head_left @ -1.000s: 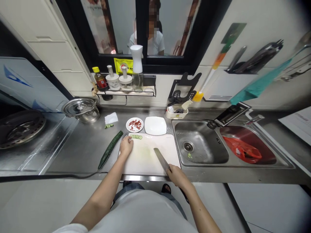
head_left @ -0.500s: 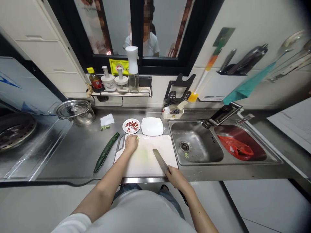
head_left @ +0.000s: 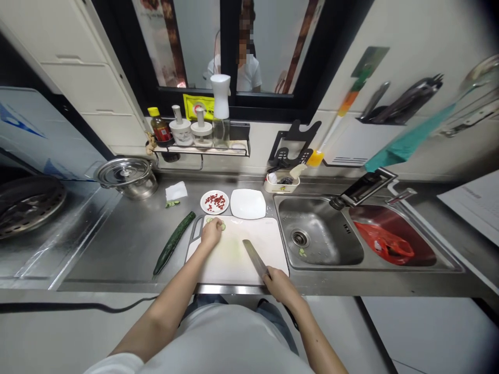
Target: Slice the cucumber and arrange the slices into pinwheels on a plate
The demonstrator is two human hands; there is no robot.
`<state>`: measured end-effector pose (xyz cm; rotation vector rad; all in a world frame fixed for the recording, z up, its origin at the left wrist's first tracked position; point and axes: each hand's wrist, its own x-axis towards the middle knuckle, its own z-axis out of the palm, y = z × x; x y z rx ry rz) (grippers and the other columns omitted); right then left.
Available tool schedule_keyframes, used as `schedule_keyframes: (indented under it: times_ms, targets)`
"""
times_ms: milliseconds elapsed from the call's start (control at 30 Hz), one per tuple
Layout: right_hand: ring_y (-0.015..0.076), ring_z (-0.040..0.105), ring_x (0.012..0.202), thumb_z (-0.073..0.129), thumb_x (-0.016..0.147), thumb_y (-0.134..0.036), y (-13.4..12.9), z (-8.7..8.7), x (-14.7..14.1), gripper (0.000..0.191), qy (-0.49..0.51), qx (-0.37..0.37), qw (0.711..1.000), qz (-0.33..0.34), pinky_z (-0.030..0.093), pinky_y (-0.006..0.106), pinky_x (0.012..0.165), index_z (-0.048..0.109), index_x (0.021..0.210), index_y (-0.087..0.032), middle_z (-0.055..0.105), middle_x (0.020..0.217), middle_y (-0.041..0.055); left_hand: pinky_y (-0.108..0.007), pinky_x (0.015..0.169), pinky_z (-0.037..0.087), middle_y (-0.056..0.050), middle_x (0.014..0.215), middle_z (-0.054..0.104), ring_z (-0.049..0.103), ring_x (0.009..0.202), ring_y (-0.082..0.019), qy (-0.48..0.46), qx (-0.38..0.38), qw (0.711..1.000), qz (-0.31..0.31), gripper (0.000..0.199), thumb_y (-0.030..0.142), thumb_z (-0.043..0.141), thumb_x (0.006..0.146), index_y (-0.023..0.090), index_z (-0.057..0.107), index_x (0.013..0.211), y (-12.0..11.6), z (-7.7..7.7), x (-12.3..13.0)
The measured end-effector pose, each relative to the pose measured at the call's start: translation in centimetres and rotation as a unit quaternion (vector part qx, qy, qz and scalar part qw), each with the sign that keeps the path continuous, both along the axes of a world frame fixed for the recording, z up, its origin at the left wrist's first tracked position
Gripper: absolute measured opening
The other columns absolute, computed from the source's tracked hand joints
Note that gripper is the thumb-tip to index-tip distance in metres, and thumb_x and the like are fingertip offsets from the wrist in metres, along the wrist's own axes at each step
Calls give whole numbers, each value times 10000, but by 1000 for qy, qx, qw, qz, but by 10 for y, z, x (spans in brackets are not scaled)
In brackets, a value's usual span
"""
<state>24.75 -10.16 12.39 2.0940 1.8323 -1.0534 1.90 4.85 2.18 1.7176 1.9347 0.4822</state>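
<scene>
My left hand [head_left: 211, 232] is on the upper left of the white cutting board [head_left: 234, 270], its fingers curled down on pale green cucumber slices [head_left: 223, 227]. Part of the slices is hidden behind the fingers. In my right hand [head_left: 276, 283] is a kitchen knife [head_left: 254, 257], gripped by its handle. Its blade points up and left over the board's lower right part. A whole dark green cucumber [head_left: 173, 243] lies on the steel counter left of the board. Behind the board are a white plate of chopped red pieces [head_left: 214, 201] and a bare white square plate [head_left: 248, 203].
Right of the board is a double steel sink [head_left: 319, 228] with a faucet [head_left: 362, 189] and a red plastic bag [head_left: 384, 244]. A lidded steel pot [head_left: 132, 179] stands at the back left. Bottles line a wall shelf [head_left: 202, 150]. White paper [head_left: 176, 191] lies near green scraps [head_left: 172, 203].
My left hand has shifted slightly towards me on the board, and more cucumber slices show beside its fingers. The knife has barely moved. The whole view has shifted a little.
</scene>
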Motion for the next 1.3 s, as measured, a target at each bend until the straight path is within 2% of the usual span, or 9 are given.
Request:
schedule_keyframes:
  times_ms: [67, 267, 500, 667, 900, 1300]
  targets:
    - [172, 613, 874, 365, 934, -217, 0, -4, -3, 264, -18, 11, 1000, 14, 327, 236, 648, 614, 969, -139, 680, 962, 107, -253, 765, 419, -44, 912, 693, 611, 854, -169, -38, -27, 999, 10, 211, 146, 531, 818, 197, 661, 977, -6, -2, -2]
    - [189, 623, 888, 349, 950, -235, -1, -10, -16, 243, -56, 32, 997, 50, 314, 255, 646, 566, 1035, -165, 676, 971, 109, -234, 742, 439, -32, 862, 715, 625, 813, -153, -88, -77, 993, -21, 235, 127, 569, 763, 181, 697, 953, -27, -6, -1]
    - [204, 633, 882, 345, 942, -212, 0, -18, -28, 241, -65, 54, 991, 101, 347, 264, 674, 556, 1052, -177, 680, 932, 110, -266, 853, 436, -66, 985, 706, 615, 950, -180, -58, -34, 997, -46, 248, 118, 551, 774, 183, 705, 956, -35, -11, 6]
    - [233, 638, 913, 322, 927, -178, 2, -17, -34, 292, -74, 50, 990, 113, 379, 284, 697, 573, 1074, -149, 680, 932, 139, -252, 811, 439, -53, 944, 703, 618, 888, -164, -71, -29, 997, -24, 261, 103, 559, 763, 173, 686, 979, -34, -15, 5]
    - [230, 636, 942, 334, 920, -183, 6, -17, -35, 305, -75, 29, 990, 115, 398, 286, 717, 568, 1113, -151, 680, 979, 143, -233, 731, 432, -28, 852, 690, 619, 788, -151, -67, -29, 997, -2, 269, 110, 559, 765, 181, 657, 1004, -32, -19, 5]
    - [244, 640, 965, 329, 917, -142, 8, -15, -40, 327, -82, 13, 988, 133, 407, 297, 720, 541, 1165, -137, 680, 983, 152, -223, 664, 400, -14, 788, 663, 602, 726, -141, -71, -6, 997, 6, 332, 108, 535, 772, 179, 607, 1088, -36, -18, 5]
